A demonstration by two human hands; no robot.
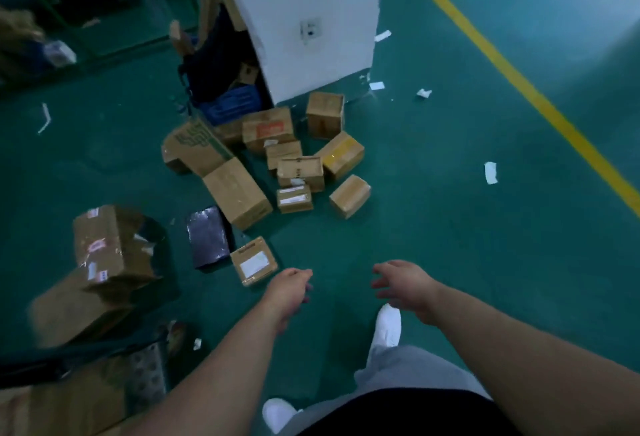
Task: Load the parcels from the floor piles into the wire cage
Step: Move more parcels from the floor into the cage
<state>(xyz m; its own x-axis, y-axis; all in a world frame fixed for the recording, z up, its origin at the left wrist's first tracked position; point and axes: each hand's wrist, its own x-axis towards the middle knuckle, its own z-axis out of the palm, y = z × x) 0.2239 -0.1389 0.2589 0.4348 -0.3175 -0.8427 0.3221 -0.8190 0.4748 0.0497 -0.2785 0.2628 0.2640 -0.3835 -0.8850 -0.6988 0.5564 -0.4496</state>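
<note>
Several brown cardboard parcels lie in a loose pile on the green floor by a white pillar. A small box with a white label sits nearest, just left of and beyond my left hand. A flat black packet lies beside it. My left hand hangs loosely curled above the floor and holds nothing. My right hand is stretched forward with relaxed, spread fingers, also empty. Larger taped boxes are stacked at the left. Part of a wire cage frame shows at the lower left.
The white pillar stands behind the pile, with a dark bag and a blue crate at its left. A yellow line crosses the floor at the right. Paper scraps litter the floor. My white shoes stand below my hands.
</note>
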